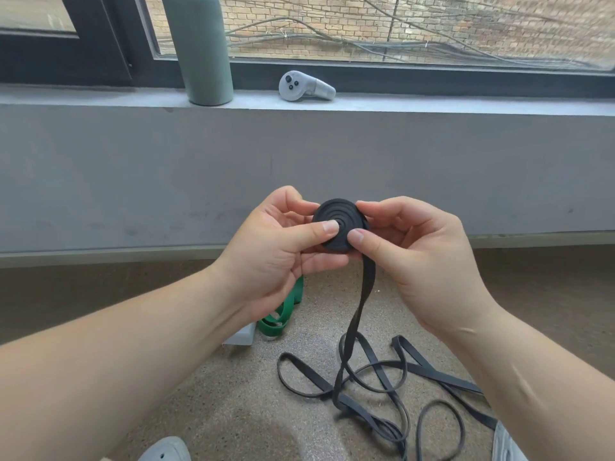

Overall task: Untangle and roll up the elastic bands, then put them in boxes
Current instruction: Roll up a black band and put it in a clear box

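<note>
Coil [337, 224] faces the camera, pinched by both hands, tail [359, 314] hanging down.

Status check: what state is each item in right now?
Black elastic band: partly rolled, tail tangled on floor.
Green elastic band: on floor, not rolled.
Left hand: pinches black elastic band.
Right hand: pinches black elastic band.
Bottle: upright on windowsill.
Controller: lying on windowsill.

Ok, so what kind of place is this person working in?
Probably an indoor room, down on the floor by a window: speckled floor with the black band trailing on it, a grey sill holding a green bottle and a controller, brick wall outside.
</note>
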`<act>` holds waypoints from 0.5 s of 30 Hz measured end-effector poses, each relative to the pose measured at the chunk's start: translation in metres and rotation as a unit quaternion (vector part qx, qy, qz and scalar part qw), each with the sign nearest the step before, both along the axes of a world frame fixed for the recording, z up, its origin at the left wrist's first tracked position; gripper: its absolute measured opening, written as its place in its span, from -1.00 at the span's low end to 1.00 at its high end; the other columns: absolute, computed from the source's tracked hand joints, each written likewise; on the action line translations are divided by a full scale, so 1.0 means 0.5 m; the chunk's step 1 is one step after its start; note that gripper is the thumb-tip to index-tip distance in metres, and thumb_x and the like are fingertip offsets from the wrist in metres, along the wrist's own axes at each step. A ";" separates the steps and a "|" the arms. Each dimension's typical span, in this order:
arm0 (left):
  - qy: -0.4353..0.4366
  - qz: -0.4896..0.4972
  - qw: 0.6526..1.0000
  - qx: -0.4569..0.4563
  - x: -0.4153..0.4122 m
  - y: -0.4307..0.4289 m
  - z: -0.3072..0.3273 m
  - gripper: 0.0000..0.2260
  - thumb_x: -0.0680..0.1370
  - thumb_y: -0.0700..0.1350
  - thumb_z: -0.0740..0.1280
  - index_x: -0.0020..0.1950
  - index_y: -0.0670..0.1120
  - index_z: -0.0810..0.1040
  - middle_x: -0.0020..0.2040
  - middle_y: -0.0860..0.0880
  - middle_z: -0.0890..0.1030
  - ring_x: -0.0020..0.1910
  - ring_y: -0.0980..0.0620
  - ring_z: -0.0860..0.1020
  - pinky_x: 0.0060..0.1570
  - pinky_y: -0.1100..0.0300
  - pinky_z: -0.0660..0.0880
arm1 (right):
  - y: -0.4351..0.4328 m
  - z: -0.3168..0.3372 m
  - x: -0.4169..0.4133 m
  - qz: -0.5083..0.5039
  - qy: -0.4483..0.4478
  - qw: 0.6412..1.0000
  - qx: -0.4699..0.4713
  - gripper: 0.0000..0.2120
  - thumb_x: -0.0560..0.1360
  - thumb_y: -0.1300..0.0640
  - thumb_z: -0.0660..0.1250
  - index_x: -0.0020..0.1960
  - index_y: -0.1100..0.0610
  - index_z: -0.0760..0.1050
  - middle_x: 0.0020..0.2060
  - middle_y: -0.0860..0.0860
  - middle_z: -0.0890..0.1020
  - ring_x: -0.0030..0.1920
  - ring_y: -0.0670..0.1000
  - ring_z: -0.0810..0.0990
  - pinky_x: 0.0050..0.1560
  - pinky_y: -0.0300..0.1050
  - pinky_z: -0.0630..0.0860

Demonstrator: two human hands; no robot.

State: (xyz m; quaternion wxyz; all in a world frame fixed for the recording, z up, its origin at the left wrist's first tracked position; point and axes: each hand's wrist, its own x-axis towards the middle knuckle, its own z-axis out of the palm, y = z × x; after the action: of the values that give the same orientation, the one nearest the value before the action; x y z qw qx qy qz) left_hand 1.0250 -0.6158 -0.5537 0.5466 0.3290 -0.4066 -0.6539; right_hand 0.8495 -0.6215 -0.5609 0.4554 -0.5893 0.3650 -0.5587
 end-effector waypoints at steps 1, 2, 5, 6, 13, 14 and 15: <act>-0.006 -0.003 1.000 -0.001 0.000 0.000 -0.001 -0.75 0.38 -0.30 0.41 -0.12 -0.08 0.39 -0.12 -0.22 0.68 -0.26 -0.23 0.70 -0.46 0.16 0.62 | 0.000 -0.001 0.001 -0.002 0.001 1.000 -0.004 -0.78 0.42 0.42 0.48 0.00 0.19 0.66 -0.12 0.20 0.73 -0.06 0.28 0.71 -0.06 0.05 0.68; -0.017 -0.007 1.000 -0.004 0.002 -0.001 -0.001 -0.74 0.38 -0.30 0.42 -0.12 -0.07 0.38 -0.12 -0.23 0.67 -0.26 -0.26 0.70 -0.50 0.15 0.60 | -0.001 -0.001 0.001 -0.005 0.000 1.000 -0.005 -0.77 0.42 0.44 0.47 0.00 0.19 0.66 -0.13 0.20 0.73 -0.08 0.29 0.71 -0.08 0.03 0.67; -0.071 -0.024 0.997 -0.008 0.014 -0.010 0.003 -0.68 0.38 -0.31 0.48 -0.19 -0.05 0.35 -0.16 -0.20 0.62 -0.23 -0.27 0.69 -0.53 0.11 0.58 | -0.003 -0.002 -0.004 -0.004 0.018 1.000 -0.006 -0.75 0.44 0.45 0.46 0.00 0.16 0.68 -0.12 0.16 0.74 -0.06 0.27 0.71 -0.07 -0.02 0.66; -0.096 -0.033 0.995 -0.010 0.018 -0.013 0.003 -0.65 0.38 -0.31 0.50 -0.23 -0.04 0.34 -0.18 -0.20 0.57 -0.23 -0.23 0.68 -0.51 0.10 0.59 | -0.003 -0.002 -0.006 0.005 0.041 0.999 -0.009 -0.75 0.44 0.44 0.46 0.00 0.15 0.69 -0.11 0.13 0.75 -0.05 0.23 0.72 -0.04 -0.03 0.65; -0.267 -0.015 0.963 -0.033 0.028 -0.021 -0.002 -0.66 0.45 -0.30 0.50 -0.31 -0.09 0.36 -0.36 -0.08 0.49 -0.22 -0.12 0.62 -0.35 0.05 0.58 | -0.009 -0.001 -0.010 0.044 0.112 0.993 0.016 -0.75 0.46 0.42 0.46 0.03 0.13 0.71 -0.10 0.07 0.76 -0.02 0.11 0.73 0.12 -0.02 0.63; -0.276 -0.012 0.960 -0.037 0.032 -0.023 -0.001 -0.70 0.45 -0.30 0.51 -0.27 -0.11 0.41 -0.37 -0.08 0.50 -0.23 -0.15 0.61 -0.36 0.06 0.58 | -0.012 0.001 -0.014 0.046 0.115 0.992 0.019 -0.74 0.46 0.42 0.45 0.03 0.13 0.71 -0.10 0.08 0.76 -0.01 0.12 0.73 0.13 -0.01 0.63; -0.283 -0.015 0.958 -0.045 0.037 -0.024 0.001 -0.76 0.45 -0.32 0.51 -0.22 -0.14 0.45 -0.34 -0.12 0.53 -0.24 -0.18 0.60 -0.36 0.07 0.58 | -0.014 0.003 -0.017 0.050 0.119 0.991 0.023 -0.74 0.46 0.42 0.45 0.04 0.13 0.70 -0.09 0.09 0.76 0.01 0.14 0.73 0.15 0.02 0.63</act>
State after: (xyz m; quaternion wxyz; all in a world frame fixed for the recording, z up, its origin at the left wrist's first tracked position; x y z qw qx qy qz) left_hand 1.0435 -0.6280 -0.5533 0.4134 0.4694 -0.5790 -0.5231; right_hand 0.8411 -0.6286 -0.5592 0.4491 -0.6588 0.3995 -0.4524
